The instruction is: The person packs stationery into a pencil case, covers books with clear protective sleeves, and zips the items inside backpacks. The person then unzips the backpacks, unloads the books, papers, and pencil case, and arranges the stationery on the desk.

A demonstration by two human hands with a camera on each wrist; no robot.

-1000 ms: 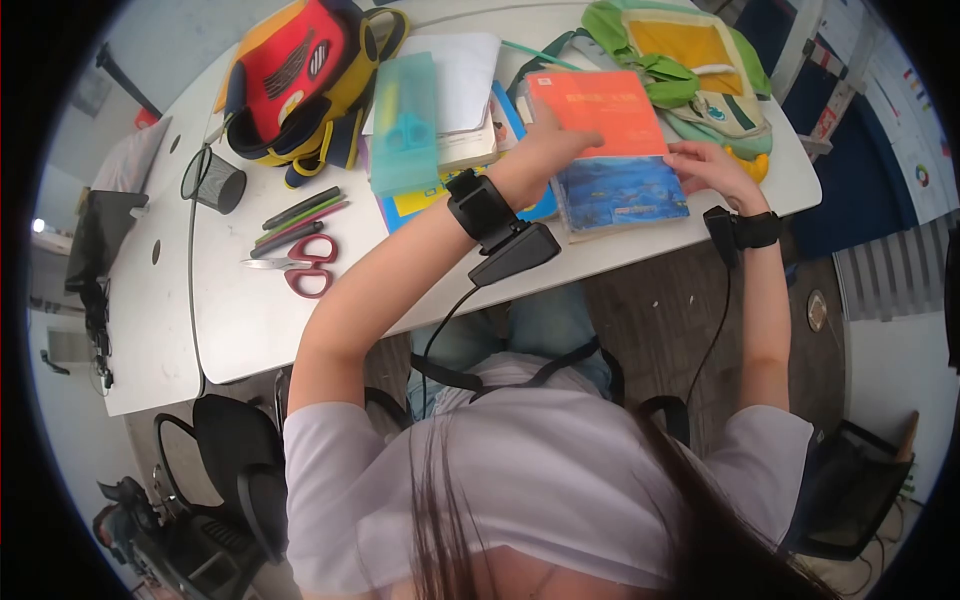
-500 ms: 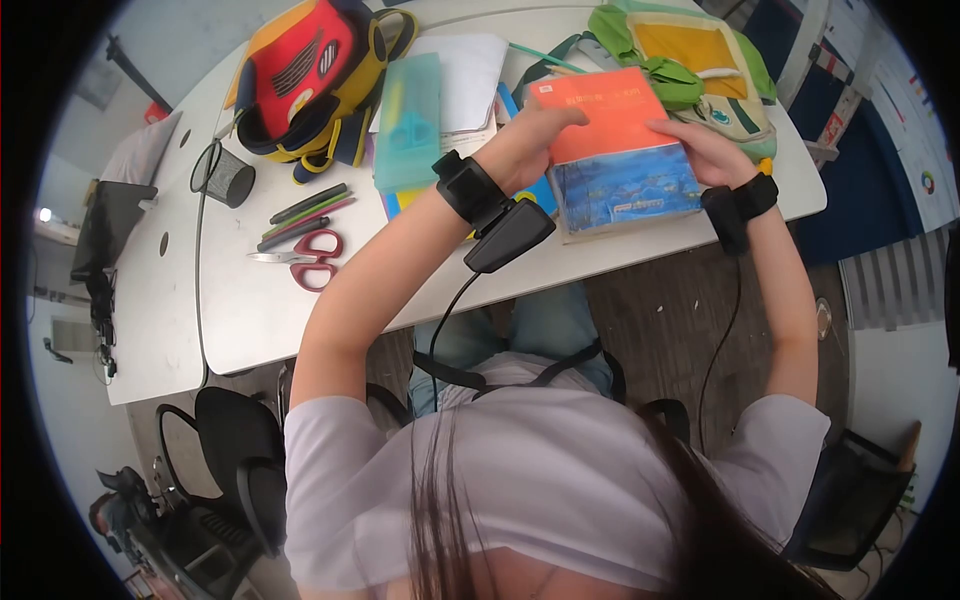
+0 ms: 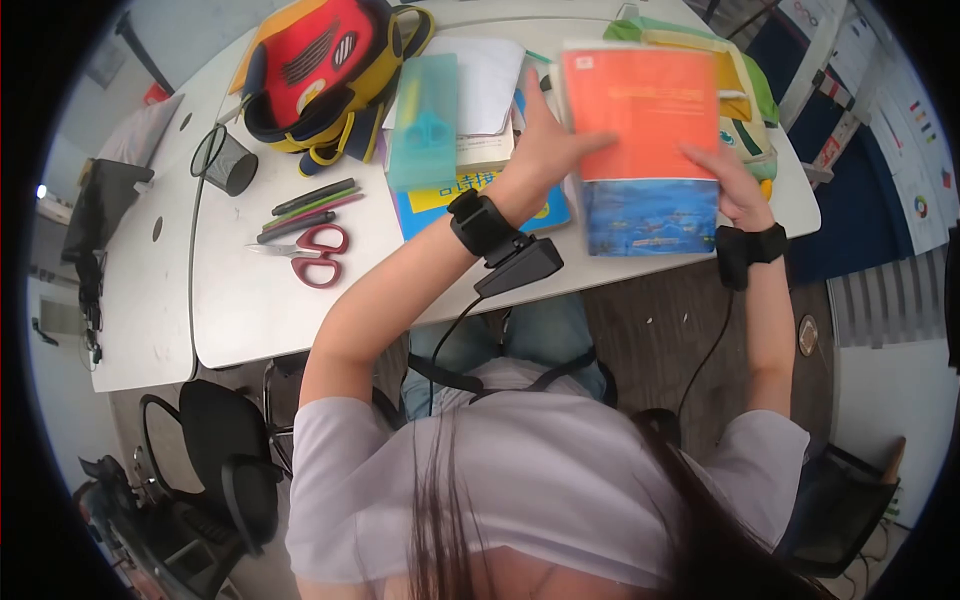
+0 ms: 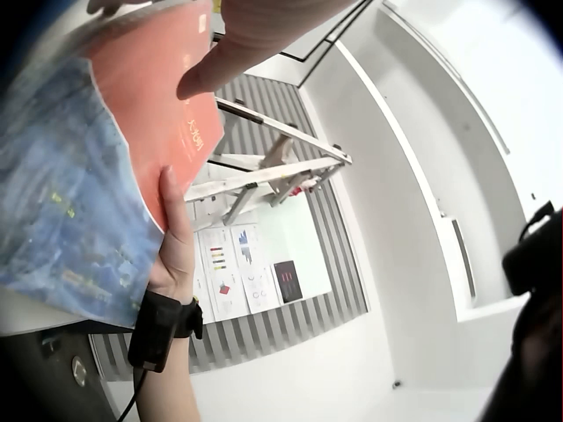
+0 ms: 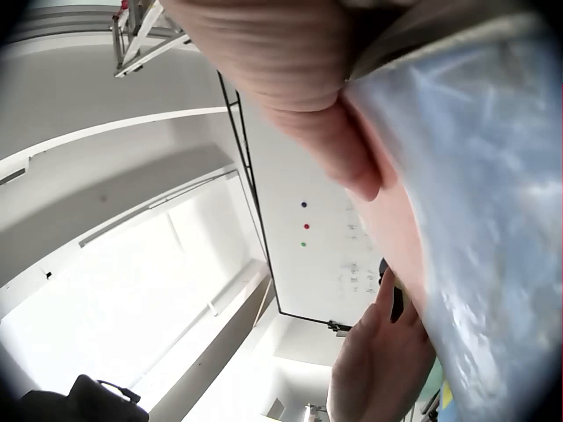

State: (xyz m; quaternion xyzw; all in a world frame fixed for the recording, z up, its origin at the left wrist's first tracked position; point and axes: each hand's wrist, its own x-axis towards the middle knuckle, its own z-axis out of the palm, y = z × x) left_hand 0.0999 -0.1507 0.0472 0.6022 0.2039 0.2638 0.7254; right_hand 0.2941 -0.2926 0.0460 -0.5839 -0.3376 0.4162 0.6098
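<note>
Both hands hold a thick orange book [image 3: 645, 115] whose lower part is covered by a glossy blue underwater picture, over the table's front right. My left hand [image 3: 540, 155] grips its left side, thumb across the orange cover. On the right side, my right hand [image 3: 738, 188] has its thumb on the cover and its other fingers hidden behind. The left wrist view shows the right hand [image 4: 179, 251] at the book's edge, below the left thumb. From the right wrist, the blue picture [image 5: 493, 202] fills the right side of the view, and the left hand [image 5: 378, 360] appears beyond.
Left of the book lie a yellow-and-blue book [image 3: 425, 208], papers [image 3: 490, 85] and a teal pencil case [image 3: 425, 120]. Red-handled scissors [image 3: 320, 255], several pens [image 3: 315, 205] and a mesh cup [image 3: 230, 165] stand further left. A red backpack [image 3: 315, 70] and a green bag [image 3: 755, 110] flank them.
The book has come up off the table toward the head camera and slightly right, now more upright. The right hand went from its edge to a grip with the thumb on the cover.
</note>
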